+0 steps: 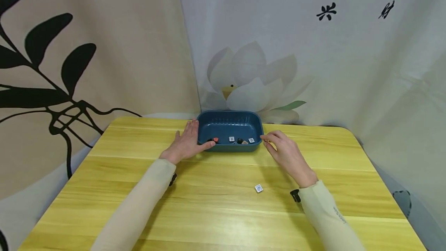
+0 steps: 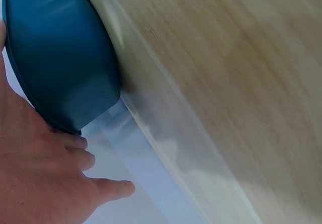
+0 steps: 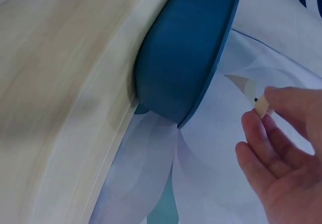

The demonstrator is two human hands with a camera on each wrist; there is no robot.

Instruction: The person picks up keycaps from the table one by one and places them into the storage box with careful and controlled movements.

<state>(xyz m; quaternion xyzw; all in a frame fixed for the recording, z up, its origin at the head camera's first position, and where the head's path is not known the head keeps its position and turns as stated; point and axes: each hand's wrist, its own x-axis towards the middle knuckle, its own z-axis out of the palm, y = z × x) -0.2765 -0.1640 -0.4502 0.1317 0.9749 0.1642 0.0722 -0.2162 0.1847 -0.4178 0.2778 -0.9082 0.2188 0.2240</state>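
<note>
A dark blue plastic basin [image 1: 230, 148] stands at the far edge of the table. My left hand [image 1: 185, 143] rests against its left side, the thumb along the front rim and the fingers extended. By the basin's right rim, my right hand [image 1: 286, 157] pinches a small pale wood-coloured block [image 3: 261, 106] between thumb and fingertips. Inside the basin lie several small pieces, among them a white patterned tile [image 1: 231, 139], an orange-red piece [image 1: 216, 140] and a black piece [image 1: 240, 141]. Another white patterned tile [image 1: 258, 188] lies on the table, left of the right forearm.
The wooden table [image 1: 216, 212] has a light yellow grain. Behind it hangs a curtain [image 1: 150, 49] printed with a plant, a lotus and dark characters. Dark wrist straps [image 1: 295, 195] show by the sleeves.
</note>
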